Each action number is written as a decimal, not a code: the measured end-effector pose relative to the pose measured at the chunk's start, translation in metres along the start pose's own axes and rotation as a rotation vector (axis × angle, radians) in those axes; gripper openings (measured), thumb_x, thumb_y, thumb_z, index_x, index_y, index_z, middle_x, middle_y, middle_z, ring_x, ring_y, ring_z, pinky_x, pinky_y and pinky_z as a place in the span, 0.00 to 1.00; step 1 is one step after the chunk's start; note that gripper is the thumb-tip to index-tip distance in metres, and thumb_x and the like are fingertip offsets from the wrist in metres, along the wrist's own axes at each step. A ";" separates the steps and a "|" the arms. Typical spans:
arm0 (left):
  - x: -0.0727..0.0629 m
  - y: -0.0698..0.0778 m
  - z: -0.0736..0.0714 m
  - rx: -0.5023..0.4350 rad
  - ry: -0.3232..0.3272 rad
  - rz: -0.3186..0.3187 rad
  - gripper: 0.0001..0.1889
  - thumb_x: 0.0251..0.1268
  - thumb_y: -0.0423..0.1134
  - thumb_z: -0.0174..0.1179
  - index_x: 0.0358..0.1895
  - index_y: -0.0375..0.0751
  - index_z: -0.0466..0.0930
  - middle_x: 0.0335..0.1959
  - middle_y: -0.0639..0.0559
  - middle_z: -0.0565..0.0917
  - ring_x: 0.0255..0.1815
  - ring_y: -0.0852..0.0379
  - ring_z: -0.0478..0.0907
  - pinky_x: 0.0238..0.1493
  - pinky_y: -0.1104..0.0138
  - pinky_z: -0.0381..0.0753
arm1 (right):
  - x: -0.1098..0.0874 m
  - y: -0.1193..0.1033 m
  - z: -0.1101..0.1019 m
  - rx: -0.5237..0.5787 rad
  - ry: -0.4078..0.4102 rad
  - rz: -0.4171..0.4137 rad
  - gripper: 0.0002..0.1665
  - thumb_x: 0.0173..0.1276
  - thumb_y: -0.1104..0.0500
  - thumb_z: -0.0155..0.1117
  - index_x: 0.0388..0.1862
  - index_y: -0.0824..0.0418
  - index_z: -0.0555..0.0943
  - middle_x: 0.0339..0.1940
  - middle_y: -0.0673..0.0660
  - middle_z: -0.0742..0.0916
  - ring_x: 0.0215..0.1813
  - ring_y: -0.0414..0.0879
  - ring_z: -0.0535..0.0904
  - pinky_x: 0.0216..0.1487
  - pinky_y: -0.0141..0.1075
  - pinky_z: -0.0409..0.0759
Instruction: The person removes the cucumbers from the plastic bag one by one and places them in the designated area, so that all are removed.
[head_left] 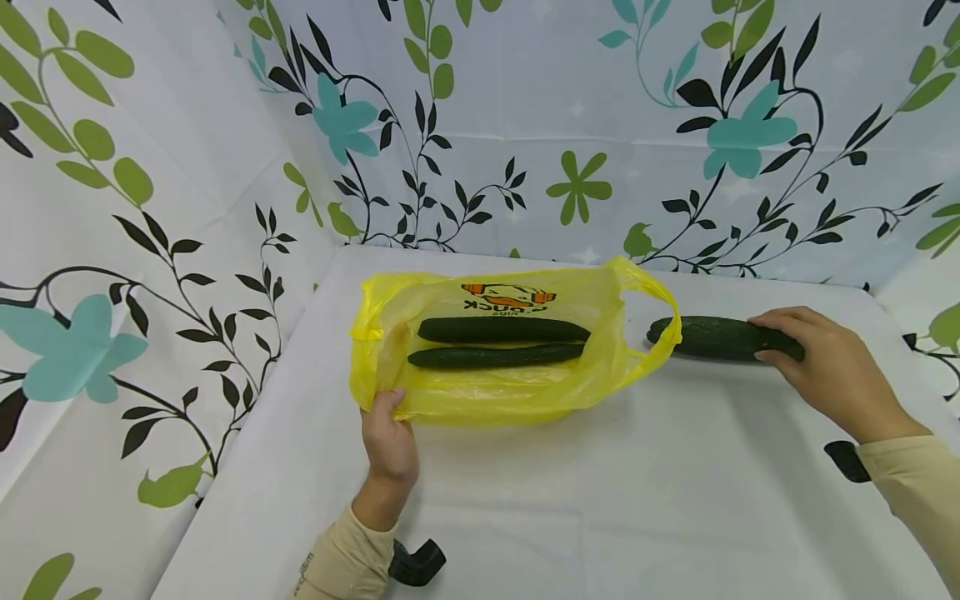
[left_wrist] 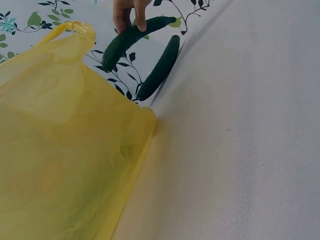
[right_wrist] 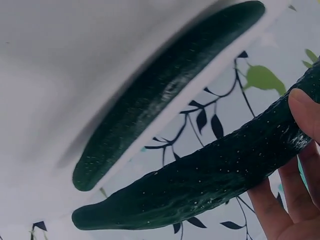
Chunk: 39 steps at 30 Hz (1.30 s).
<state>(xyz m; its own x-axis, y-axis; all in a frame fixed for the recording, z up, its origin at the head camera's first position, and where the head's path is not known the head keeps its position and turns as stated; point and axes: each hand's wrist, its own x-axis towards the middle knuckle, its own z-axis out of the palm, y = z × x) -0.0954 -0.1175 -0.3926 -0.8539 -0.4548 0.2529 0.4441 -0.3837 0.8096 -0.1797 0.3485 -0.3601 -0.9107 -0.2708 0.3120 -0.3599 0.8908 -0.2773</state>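
Note:
A yellow plastic bag with a duck print lies on its side on the white table, its mouth towards me. Two dark green cucumbers lie side by side in it. The left hand grips the bag's near left edge, thumb on top. To the right of the bag, the right hand holds a cucumber by one end, raised off the table. Below it, another cucumber rests on the table; in the head view the held one mostly hides it. The bag's right handle loop overlaps the held cucumber's tip in the head view.
The white table reaches back to a leaf-patterned curtain, which also hangs along the left side. Black wrist devices sit at both sleeves.

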 end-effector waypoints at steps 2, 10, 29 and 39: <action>0.000 0.000 0.000 -0.005 -0.003 0.002 0.24 0.61 0.26 0.34 0.61 0.34 0.65 0.51 0.48 0.73 0.50 0.58 0.71 0.59 0.66 0.69 | -0.002 0.003 0.005 -0.001 -0.016 -0.020 0.30 0.55 0.73 0.75 0.59 0.65 0.80 0.57 0.66 0.81 0.58 0.67 0.75 0.52 0.64 0.74; 0.001 0.001 0.001 -0.006 -0.002 -0.002 0.24 0.62 0.25 0.34 0.62 0.34 0.65 0.52 0.49 0.73 0.52 0.58 0.70 0.60 0.65 0.68 | -0.007 0.015 0.022 -0.015 -0.072 -0.056 0.29 0.54 0.73 0.76 0.57 0.66 0.81 0.56 0.66 0.82 0.57 0.66 0.76 0.53 0.64 0.73; -0.001 0.001 0.000 0.034 -0.004 -0.019 0.22 0.61 0.26 0.34 0.59 0.35 0.65 0.48 0.50 0.73 0.48 0.58 0.70 0.58 0.66 0.69 | -0.016 0.033 0.047 -0.060 -0.136 -0.074 0.28 0.53 0.71 0.77 0.55 0.67 0.82 0.56 0.71 0.82 0.58 0.71 0.76 0.55 0.66 0.72; -0.001 0.000 -0.001 0.027 -0.008 -0.014 0.22 0.62 0.26 0.34 0.59 0.35 0.66 0.47 0.49 0.73 0.46 0.58 0.70 0.57 0.67 0.70 | -0.016 0.033 0.054 -0.065 -0.184 -0.033 0.27 0.55 0.71 0.75 0.56 0.68 0.81 0.57 0.72 0.80 0.59 0.73 0.74 0.56 0.67 0.71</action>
<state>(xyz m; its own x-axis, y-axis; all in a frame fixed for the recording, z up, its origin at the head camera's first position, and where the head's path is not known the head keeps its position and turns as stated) -0.0942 -0.1180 -0.3937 -0.8621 -0.4433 0.2453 0.4246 -0.3682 0.8271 -0.1876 0.3626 -0.4231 -0.9226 -0.3570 0.1465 -0.3815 0.9006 -0.2083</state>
